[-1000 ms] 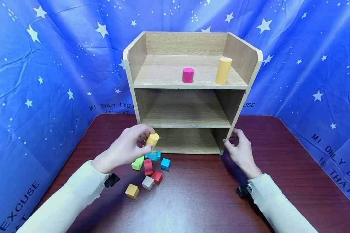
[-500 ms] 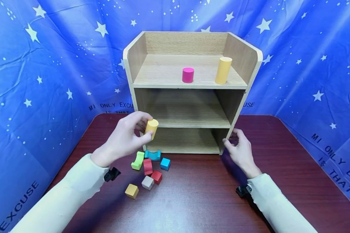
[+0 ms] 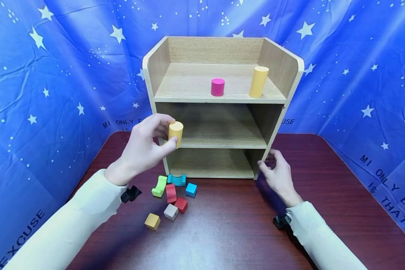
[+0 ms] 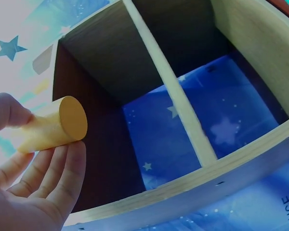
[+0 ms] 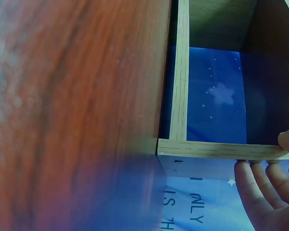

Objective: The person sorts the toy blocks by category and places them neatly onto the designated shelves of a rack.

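Note:
In the head view my left hand (image 3: 143,150) holds a short yellow cylinder block (image 3: 175,134) upright between thumb and fingers, in front of the left edge of the wooden shelf (image 3: 216,50), level with its middle tier. The left wrist view shows the same yellow cylinder (image 4: 53,126) with the thumb on one side and fingers along the other. My right hand (image 3: 279,178) grips the shelf's right side panel low down, thumb at its front edge and fingers on the outer face, as the right wrist view shows. A pink cylinder (image 3: 217,87) and a taller yellow cylinder (image 3: 258,82) stand on the top tier.
Loose blocks lie on the dark red table (image 3: 229,232) before the shelf's left side: a green arch (image 3: 159,186), a teal arch (image 3: 177,180), a red arch (image 3: 171,193), and blue, red, grey and yellow cubes (image 3: 152,222). A blue starry curtain (image 3: 354,75) surrounds the table.
My left hand has risen with the short yellow cylinder, from the bottom tier's height to the middle tier's, and the cylinder has tipped more upright. My right hand has stayed put.

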